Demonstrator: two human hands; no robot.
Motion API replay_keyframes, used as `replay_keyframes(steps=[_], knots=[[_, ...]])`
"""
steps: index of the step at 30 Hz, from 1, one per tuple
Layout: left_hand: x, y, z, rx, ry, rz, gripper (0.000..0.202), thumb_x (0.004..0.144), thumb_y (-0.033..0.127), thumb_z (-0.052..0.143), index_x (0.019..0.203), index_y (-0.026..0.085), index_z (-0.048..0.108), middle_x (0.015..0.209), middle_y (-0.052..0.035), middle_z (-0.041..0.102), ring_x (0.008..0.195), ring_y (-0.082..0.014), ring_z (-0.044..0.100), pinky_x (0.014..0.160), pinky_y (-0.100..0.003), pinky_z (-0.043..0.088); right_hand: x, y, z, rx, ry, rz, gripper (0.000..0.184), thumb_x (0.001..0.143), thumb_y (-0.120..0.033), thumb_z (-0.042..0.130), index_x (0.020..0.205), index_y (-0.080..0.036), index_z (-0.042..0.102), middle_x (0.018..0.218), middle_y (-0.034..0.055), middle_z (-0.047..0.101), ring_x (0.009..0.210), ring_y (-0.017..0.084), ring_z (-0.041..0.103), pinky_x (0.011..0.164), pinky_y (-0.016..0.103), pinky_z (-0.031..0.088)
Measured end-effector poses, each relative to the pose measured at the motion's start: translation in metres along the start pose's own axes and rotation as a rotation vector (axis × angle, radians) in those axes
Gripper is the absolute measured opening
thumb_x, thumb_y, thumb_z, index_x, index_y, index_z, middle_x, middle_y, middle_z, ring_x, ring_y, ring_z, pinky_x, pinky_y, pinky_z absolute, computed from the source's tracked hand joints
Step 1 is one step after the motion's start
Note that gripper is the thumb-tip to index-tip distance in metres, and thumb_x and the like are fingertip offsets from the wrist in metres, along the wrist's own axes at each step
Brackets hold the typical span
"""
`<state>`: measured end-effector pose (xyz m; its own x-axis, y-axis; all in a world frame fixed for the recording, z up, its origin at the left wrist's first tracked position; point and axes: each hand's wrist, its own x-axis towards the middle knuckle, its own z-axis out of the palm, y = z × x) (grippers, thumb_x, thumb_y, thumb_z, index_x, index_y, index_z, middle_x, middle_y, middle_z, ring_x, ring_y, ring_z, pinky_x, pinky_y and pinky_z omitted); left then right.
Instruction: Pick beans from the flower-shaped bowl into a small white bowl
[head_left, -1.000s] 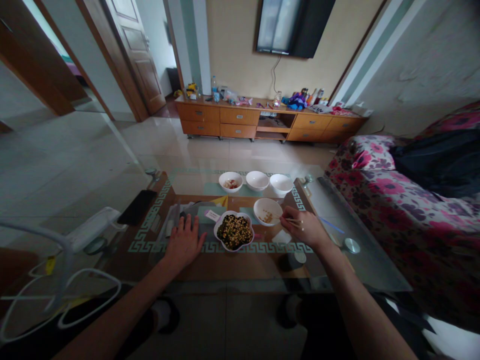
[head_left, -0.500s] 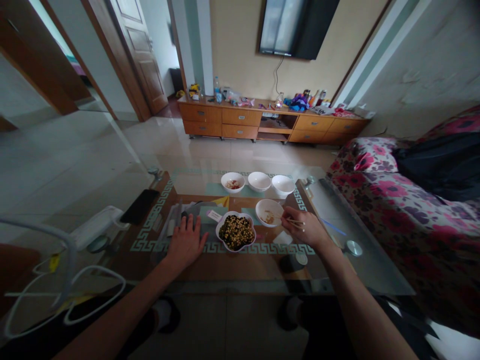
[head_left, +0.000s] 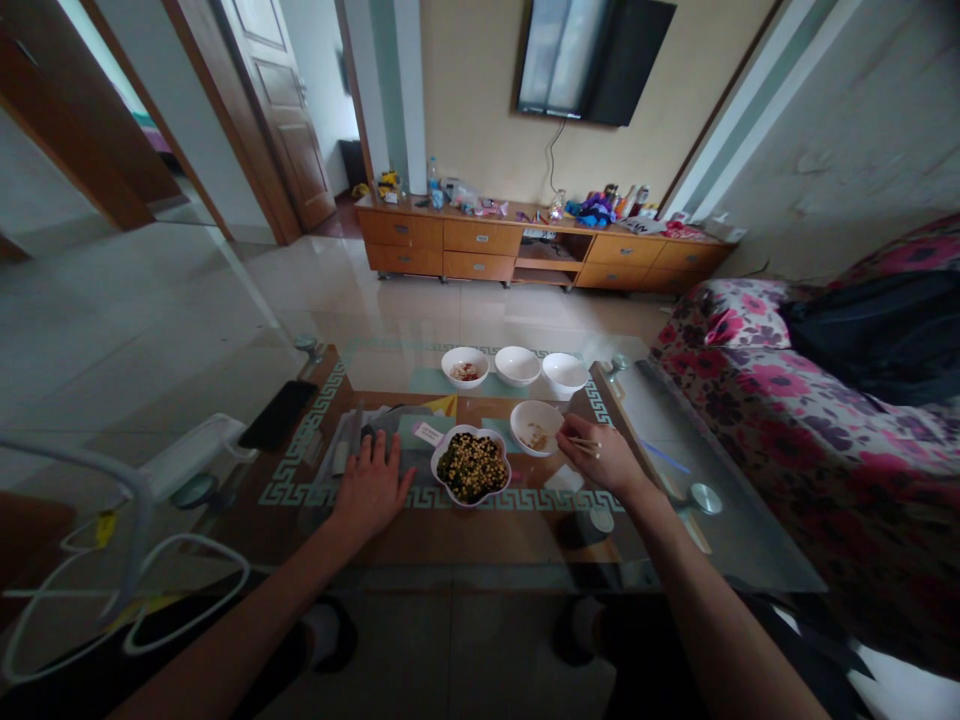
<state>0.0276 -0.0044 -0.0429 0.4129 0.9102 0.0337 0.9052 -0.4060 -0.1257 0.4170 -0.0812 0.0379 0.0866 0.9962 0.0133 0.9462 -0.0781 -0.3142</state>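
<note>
My right hand is closed on a pair of chopsticks, whose tips reach into a white bowl with a little pale food at its bottom. Flat on the glass table, my left hand rests with fingers spread and nothing in it. Between the hands stands a flower-shaped dish full of yellowish bits and dark green pieces. Behind are a white bowl with reddish and pale food, a second white bowl and a third white bowl.
A black phone and a white tray lie to the left, above a looped white cable. A small label card touches the dish's left side. A flowered sofa flanks the table on the right.
My right hand has shifted slightly left, keeping the chopsticks at the bowl. The left hand stays flat in place.
</note>
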Motion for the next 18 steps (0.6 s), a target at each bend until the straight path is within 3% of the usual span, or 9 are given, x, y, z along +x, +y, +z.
replay_keyframes(steps=[9, 14, 18], knots=[[0.001, 0.001, -0.002, -0.057, -0.019, -0.028, 0.069, 0.107, 0.044, 0.043, 0.162, 0.002, 0.049, 0.167, -0.0313, 0.045, 0.154, -0.0505, 0.043, 0.115, -0.062, 0.046, 0.007, -0.004, 0.002, 0.035, 0.020, -0.003, 0.019, 0.103, -0.035, 0.052, 0.089, -0.025, 0.061, 0.079, 0.0039, 0.073, 0.072, 0.023, 0.070, 0.064, 0.029, 0.039], [0.000, 0.002, -0.003, -0.026, -0.027, -0.022, 0.069, 0.108, 0.042, 0.042, 0.162, 0.000, 0.048, 0.166, -0.0325, 0.045, 0.152, -0.0512, 0.044, 0.114, -0.062, 0.047, 0.003, -0.008, -0.002, 0.224, 0.112, -0.063, 0.026, 0.104, -0.044, 0.052, 0.088, -0.025, 0.060, 0.081, 0.0037, 0.074, 0.072, 0.022, 0.070, 0.068, 0.030, 0.045], [0.017, -0.019, -0.018, -0.137, -0.159, 0.055, 0.071, 0.101, 0.048, 0.057, 0.158, 0.008, 0.056, 0.164, -0.0291, 0.051, 0.149, -0.0482, 0.051, 0.112, -0.058, 0.050, 0.036, -0.032, -0.001, 0.423, 0.221, -0.102, 0.034, 0.105, -0.054, 0.051, 0.093, -0.025, 0.063, 0.082, 0.0038, 0.075, 0.073, 0.021, 0.070, 0.070, 0.031, 0.050]])
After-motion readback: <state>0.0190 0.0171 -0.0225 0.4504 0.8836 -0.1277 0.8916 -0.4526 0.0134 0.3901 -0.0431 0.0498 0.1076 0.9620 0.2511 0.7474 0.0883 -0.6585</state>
